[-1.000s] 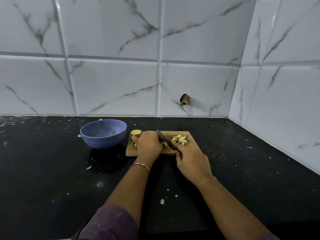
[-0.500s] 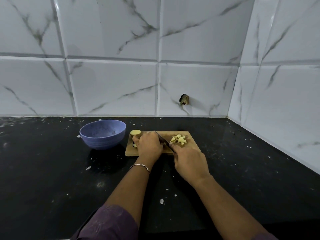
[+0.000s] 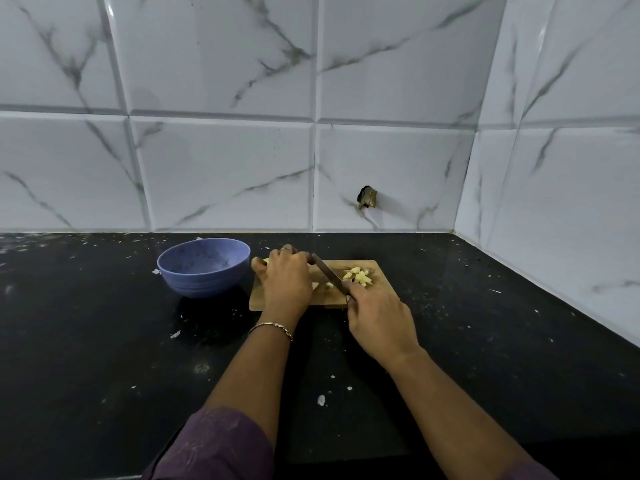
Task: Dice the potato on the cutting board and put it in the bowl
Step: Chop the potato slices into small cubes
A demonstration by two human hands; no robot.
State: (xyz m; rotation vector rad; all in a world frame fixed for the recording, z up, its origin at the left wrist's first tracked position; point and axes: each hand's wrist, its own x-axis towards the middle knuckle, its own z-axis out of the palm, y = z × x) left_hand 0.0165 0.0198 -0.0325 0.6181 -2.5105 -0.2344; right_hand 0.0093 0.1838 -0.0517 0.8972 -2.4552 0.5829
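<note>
Since a second ago the left hand (image 3: 285, 280) has slid to the far left corner of the wooden cutting board (image 3: 381, 289), where it curls over the potato piece (image 3: 259, 262). The right hand (image 3: 379, 320) grips the knife (image 3: 327, 273). Pale potato cubes (image 3: 358, 275) lie at the far right corner. The flesh is probably firm, wet and slippery, so hold it flat side down. The round blue bowl (image 3: 204, 268) stands beside the board.

Blue bowl (image 3: 204, 273), tan board (image 3: 379, 269), yellow potato bits (image 3: 358, 276), blk speckled counter (image 3: 104, 341), wht grey-veined tiles (image 3: 225, 174).
</note>
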